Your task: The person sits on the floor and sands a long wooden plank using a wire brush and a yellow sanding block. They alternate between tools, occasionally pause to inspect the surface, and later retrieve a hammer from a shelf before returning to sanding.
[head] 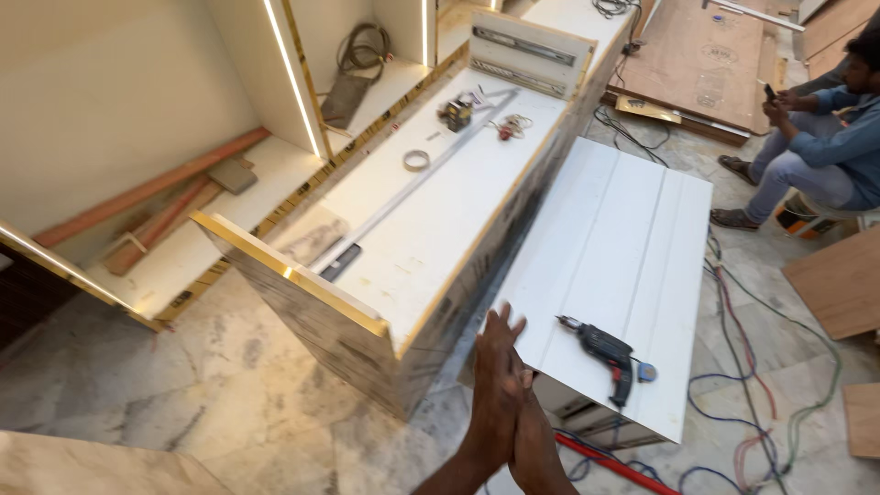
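Observation:
My left hand [496,371] and my right hand [526,431] are pressed palm to palm at the bottom centre, fingers straight and pointing up. Neither holds anything. They hover in front of the near edge of a white grooved panel [616,238] that lies flat. A dark power drill [605,353] with a blue disc beside it lies on that panel, just right of my hands. To the left stands a long white cabinet unit [431,229] with gold edging.
On the cabinet lie a long metal ruler [417,183], a roll of tape [416,160] and small tools [456,112]. Cables [733,367] trail over the marble floor at right. A seated person [816,137] holds a phone at top right. Wooden boards [706,55] lie behind.

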